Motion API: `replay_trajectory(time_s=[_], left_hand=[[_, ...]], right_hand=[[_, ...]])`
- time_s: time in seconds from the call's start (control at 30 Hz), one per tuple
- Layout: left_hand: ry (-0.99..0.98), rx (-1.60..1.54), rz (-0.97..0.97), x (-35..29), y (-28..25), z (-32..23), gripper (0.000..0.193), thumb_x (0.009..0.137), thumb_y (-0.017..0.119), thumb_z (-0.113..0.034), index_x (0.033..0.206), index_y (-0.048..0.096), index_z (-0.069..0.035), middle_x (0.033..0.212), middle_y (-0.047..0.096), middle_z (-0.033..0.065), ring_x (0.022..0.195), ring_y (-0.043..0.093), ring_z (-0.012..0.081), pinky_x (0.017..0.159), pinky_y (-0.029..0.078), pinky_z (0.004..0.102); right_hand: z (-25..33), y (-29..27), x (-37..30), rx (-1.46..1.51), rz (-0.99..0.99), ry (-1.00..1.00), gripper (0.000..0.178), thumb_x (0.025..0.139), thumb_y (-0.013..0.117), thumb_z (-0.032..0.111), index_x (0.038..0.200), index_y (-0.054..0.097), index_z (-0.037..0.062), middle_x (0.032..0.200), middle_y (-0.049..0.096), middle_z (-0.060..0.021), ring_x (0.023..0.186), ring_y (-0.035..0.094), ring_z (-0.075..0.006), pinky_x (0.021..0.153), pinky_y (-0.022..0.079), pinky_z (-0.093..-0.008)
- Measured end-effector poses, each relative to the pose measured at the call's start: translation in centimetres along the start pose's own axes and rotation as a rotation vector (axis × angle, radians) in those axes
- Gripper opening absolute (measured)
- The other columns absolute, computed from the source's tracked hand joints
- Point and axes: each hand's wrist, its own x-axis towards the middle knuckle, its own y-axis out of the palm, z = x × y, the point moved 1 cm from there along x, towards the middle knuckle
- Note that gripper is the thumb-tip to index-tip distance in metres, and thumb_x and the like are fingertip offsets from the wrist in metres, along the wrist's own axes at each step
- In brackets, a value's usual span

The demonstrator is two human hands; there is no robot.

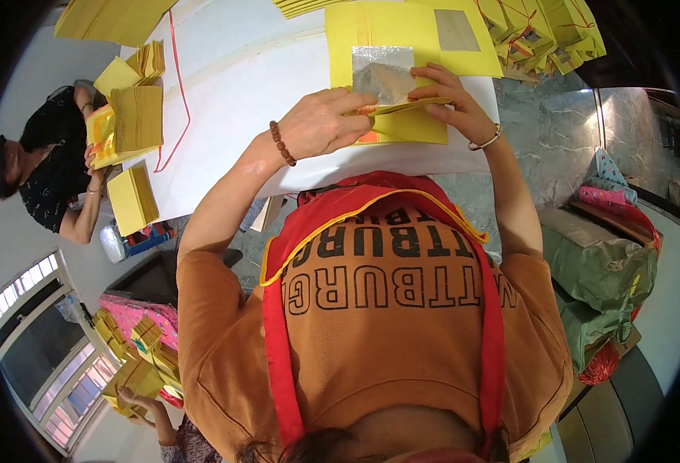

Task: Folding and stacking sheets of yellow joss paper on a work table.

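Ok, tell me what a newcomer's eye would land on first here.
Probably the red apron with its yellow trim, over the brown shirt large in the middle of the picture. Just above it, the left hand and right hand meet at a folded yellow paper near the white table's edge. Then a bright red string stands out on the table's left part.
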Motion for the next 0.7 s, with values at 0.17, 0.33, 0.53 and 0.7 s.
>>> replay_trajectory(time_s=[0.17,0.33,0.53,0.7], left_hand=[[-0.303,-0.238,-0.109,-0.2,0.2,0.0,0.006,0.083,0.052,-0.010,0.085,0.050,-0.005,0.099,0.061,0.0087,0.065,0.059,0.0250,0.054,0.049,0.0325],[-0.403,-0.292,-0.126,-0.3,0.1,0.6,0.008,0.083,0.052,-0.010,0.086,0.048,-0.004,0.096,0.062,0.0103,0.062,0.059,0.0260,0.053,0.049,0.0337],[-0.396,-0.760,-0.403,-1.2,0.3,1.1,0.045,0.080,0.063,-0.022,0.119,0.048,-0.006,0.117,0.055,0.0129,0.099,0.055,0.0306,0.086,0.043,0.0394],[-0.341,-0.108,-0.151,-1.5,2.7,3.7,0.053,0.075,0.063,-0.016,0.126,0.049,-0.017,0.121,0.052,0.0079,0.107,0.047,0.0274,0.089,0.038,0.0357]], right_hand=[[-1.1,-0.1,-0.3,0.112,-0.005,-0.132,0.043,0.084,0.051,0.043,0.113,0.060,0.0120,0.133,0.044,-0.0076,0.132,0.023,-0.0284,0.109,0.016,-0.0421],[-0.5,0.8,-0.2,0.018,-0.100,-0.027,0.028,0.082,0.060,0.019,0.109,0.061,0.0101,0.125,0.052,-0.0061,0.129,0.029,-0.0266,0.107,0.020,-0.0420],[-1.1,1.1,-0.2,0.056,-0.179,-0.068,0.020,0.078,0.061,0.006,0.097,0.063,0.0104,0.119,0.056,-0.0059,0.125,0.035,-0.0285,0.106,0.022,-0.0407],[-0.7,0.7,0.0,-0.062,-0.149,-0.099,0.025,0.077,0.064,0.011,0.102,0.064,0.0129,0.118,0.055,-0.0034,0.124,0.035,-0.0280,0.104,0.026,-0.0376]])
